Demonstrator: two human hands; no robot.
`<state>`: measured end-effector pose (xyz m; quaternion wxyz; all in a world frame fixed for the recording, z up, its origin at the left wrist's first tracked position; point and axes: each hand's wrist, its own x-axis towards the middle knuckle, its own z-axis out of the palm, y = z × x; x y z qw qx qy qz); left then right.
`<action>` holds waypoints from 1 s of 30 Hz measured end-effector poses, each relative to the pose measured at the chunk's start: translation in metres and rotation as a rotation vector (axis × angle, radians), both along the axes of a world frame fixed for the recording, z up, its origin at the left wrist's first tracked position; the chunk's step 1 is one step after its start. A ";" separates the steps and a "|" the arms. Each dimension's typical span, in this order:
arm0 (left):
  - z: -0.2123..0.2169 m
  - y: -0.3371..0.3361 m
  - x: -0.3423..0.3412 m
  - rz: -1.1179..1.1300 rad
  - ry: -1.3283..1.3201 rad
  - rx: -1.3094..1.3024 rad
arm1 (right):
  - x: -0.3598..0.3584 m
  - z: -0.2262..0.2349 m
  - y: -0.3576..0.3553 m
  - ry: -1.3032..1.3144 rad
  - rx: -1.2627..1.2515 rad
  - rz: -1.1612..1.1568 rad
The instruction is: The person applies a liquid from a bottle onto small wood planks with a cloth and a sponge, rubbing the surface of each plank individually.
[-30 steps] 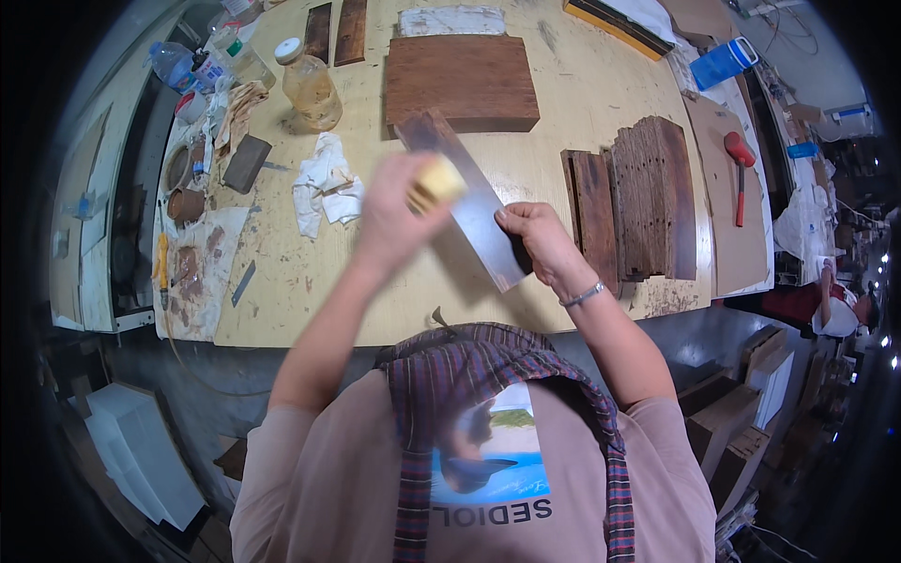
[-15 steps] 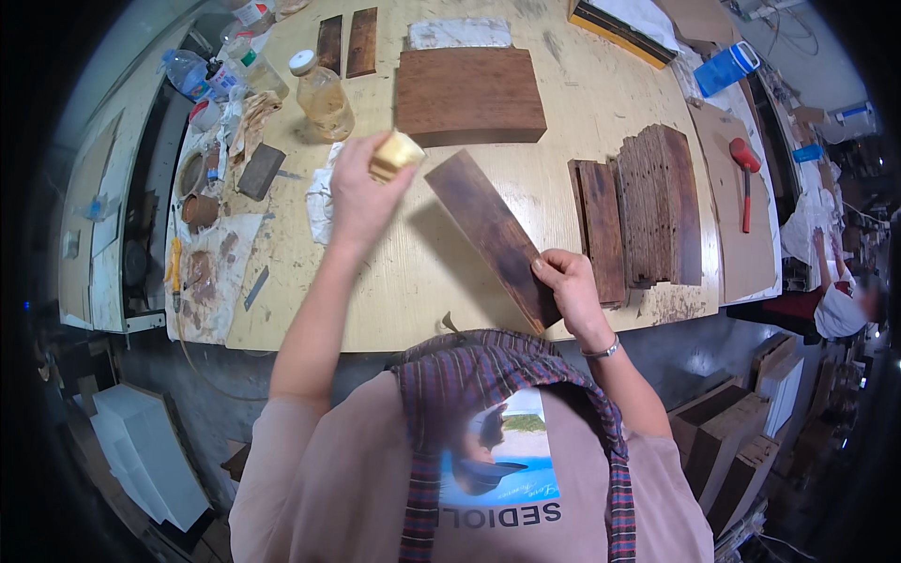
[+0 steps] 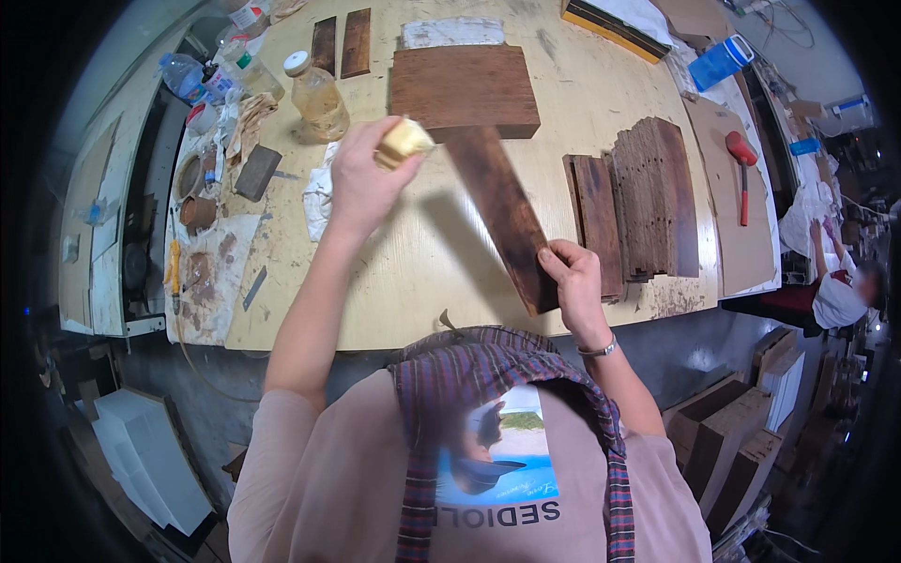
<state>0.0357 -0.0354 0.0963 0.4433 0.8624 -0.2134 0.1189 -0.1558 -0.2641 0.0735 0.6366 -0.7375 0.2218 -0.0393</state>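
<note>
My left hand is closed round a pale yellow sponge, in front of a large brown wooden block. In my right hand a long dark-stained wooden board is gripped by its near end, thumb on its upper face. The board slants up and to the left over the table, its far end blurred and near the sponge but apart from it. To the right of this hand, similar dark boards stand in a row on the table.
A jar of yellowish liquid with a white lid stands behind my left hand. Bottles, rags and a dark block crowd the left side. Two dark strips lie at the back. A red mallet and blue bottle are at right. Another person is far right.
My right hand has turned the board more upright, its far end moving right and away from me. My left hand with the sponge has shifted slightly right.
</note>
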 end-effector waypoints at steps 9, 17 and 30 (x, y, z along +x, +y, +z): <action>-0.006 -0.039 -0.065 -0.359 0.021 -0.063 | 0.022 0.013 0.010 -0.076 0.474 -0.086; -0.016 -0.012 -0.117 -0.539 0.068 -0.032 | 0.029 -0.007 -0.012 -0.180 0.529 -0.162; -0.009 -0.018 -0.126 -0.511 -0.044 -0.004 | 0.046 0.006 -0.005 -0.368 0.675 -0.262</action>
